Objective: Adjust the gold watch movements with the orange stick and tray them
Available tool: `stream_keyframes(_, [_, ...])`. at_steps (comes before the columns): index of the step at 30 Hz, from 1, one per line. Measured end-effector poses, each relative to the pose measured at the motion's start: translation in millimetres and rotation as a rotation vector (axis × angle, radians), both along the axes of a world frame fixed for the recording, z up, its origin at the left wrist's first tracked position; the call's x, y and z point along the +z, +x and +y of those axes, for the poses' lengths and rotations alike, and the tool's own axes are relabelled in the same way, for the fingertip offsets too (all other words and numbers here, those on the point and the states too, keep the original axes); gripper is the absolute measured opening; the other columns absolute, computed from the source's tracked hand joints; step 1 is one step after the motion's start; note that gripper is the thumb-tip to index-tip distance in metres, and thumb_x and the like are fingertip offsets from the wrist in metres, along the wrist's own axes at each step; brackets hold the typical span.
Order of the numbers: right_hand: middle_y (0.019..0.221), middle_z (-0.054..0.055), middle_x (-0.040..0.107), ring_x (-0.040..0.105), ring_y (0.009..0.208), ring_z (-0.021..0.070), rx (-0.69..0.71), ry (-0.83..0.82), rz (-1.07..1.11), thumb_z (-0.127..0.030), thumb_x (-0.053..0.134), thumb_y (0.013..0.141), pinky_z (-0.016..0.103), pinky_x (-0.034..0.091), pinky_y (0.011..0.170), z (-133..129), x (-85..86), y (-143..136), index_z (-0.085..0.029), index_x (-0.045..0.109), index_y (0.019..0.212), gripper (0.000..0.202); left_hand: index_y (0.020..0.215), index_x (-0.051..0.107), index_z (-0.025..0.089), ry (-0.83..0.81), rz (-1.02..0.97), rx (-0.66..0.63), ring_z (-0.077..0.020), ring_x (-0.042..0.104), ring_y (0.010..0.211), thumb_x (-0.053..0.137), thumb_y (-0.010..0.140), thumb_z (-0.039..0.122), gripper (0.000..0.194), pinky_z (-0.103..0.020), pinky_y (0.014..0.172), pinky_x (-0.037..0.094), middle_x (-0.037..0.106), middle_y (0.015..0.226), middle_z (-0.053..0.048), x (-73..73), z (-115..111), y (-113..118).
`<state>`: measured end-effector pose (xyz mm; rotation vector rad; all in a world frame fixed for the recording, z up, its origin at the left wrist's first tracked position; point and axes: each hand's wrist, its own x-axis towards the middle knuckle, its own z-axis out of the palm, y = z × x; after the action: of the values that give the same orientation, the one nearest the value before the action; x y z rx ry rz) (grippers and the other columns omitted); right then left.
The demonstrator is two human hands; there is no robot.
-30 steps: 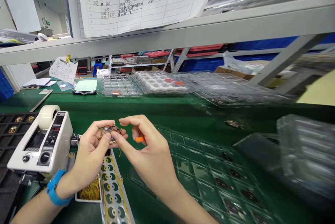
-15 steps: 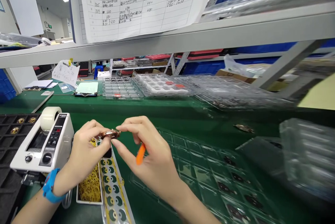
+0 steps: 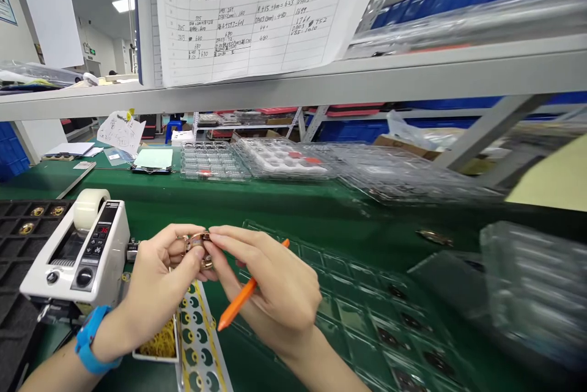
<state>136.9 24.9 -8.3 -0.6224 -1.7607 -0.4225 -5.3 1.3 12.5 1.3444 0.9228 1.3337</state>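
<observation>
Between my two hands is a small shiny copper-coloured metal part (image 3: 198, 240). My left hand (image 3: 158, 285), with a blue band at the wrist, pinches it between thumb and fingers. The fingertips of my right hand (image 3: 270, 279) press on the part's right side, and an orange pen-like tool (image 3: 238, 303) is tucked in that same hand, its tip toward the lower left. Below my hands lie a white box of yellow rings (image 3: 158, 346) and a strip sheet with round cut-outs (image 3: 200, 343). My fingers partly hide the metal part.
A white tape dispenser (image 3: 110, 251) stands left, beside a black compartment tray (image 3: 13, 269). Right of my hands lies a clear tray (image 3: 348, 312) with dark parts. More clear trays (image 3: 215, 159) line the back, under a shelf beam (image 3: 275, 93). A loose metal part (image 3: 433, 236) lies right.
The metal part has turned to show more of its face. My right hand has closed in on it, and the orange tool now shows more of its length, swung to point lower left.
</observation>
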Motion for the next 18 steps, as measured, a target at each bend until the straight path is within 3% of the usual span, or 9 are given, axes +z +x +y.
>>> stream_keyframes(3, [0.086,0.008,0.075,0.071,0.074,0.0176,0.043,-0.019,0.015,-0.002,0.062,0.085,0.028,0.057,0.061,-0.4,-0.3,-0.3,-0.020,0.057,0.100,0.024,0.103,0.067,0.015,0.059,0.023,0.032,-0.0131,0.069,0.057,0.066,0.082,0.020,0.022,-0.023,0.063,0.062,0.070,0.062,0.002,-1.1,-2.2,1.6])
stream_keyframes(10, [0.084,0.009,0.075,0.071,0.070,0.0184,0.037,0.028,-0.032,-0.001,0.061,0.085,0.028,0.056,0.057,-0.3,1.7,1.4,-0.019,0.057,0.099,0.024,0.100,0.072,0.015,0.213,0.154,0.135,-0.0142,0.069,0.054,0.061,0.082,0.015,0.020,-0.025,0.062,0.064,0.068,0.059,0.003,-2.7,-3.7,2.8])
stream_keyframes(18, [0.084,0.013,0.075,0.068,0.069,0.0189,0.038,0.079,-0.061,0.000,0.063,0.083,0.028,0.053,0.056,-0.9,0.9,4.0,-0.014,0.060,0.098,0.021,0.101,0.073,0.010,0.350,0.255,0.188,-0.0170,0.075,0.068,0.058,0.084,0.013,0.023,-0.020,0.064,0.063,0.078,0.077,-0.005,-5.3,-5.4,2.8])
